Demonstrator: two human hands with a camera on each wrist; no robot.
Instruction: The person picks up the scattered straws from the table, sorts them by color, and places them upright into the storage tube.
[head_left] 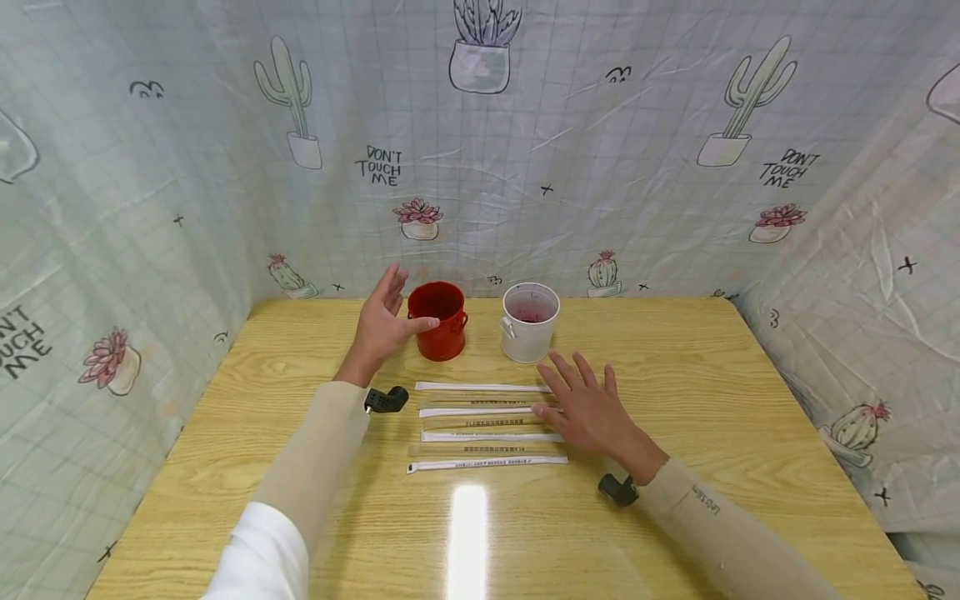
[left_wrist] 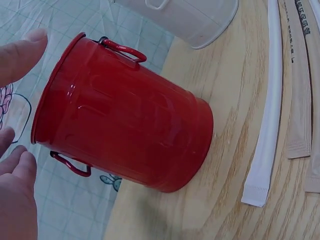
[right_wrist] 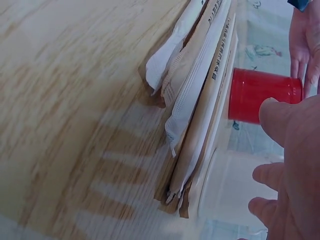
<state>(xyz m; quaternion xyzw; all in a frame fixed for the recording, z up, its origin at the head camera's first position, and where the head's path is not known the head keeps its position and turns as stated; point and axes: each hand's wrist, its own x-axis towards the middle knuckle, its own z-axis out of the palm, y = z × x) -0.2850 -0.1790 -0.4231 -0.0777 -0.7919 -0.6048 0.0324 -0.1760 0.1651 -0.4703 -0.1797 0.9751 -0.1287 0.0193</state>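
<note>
My left hand (head_left: 377,327) is beside a small red metal bucket (head_left: 444,340), fingers spread and thumb reaching across near the rim. In the left wrist view a gap shows between those fingers and the bucket (left_wrist: 125,117), whose two small handles hang at its sides. My right hand (head_left: 596,415) hovers palm down, fingers spread, over the right ends of several long paper-wrapped straws. White wrappers (head_left: 487,464) alternate with brown printed wrappers (head_left: 495,422), laid side by side in a row. Neither hand holds anything.
A white bucket (head_left: 529,340) stands right of the red one, with reddish marks inside. Behind and at both sides hangs a cactus-printed curtain (head_left: 480,183). The wooden table (head_left: 360,517) carries a bright light reflection near its front. Small black cameras sit at both wrists.
</note>
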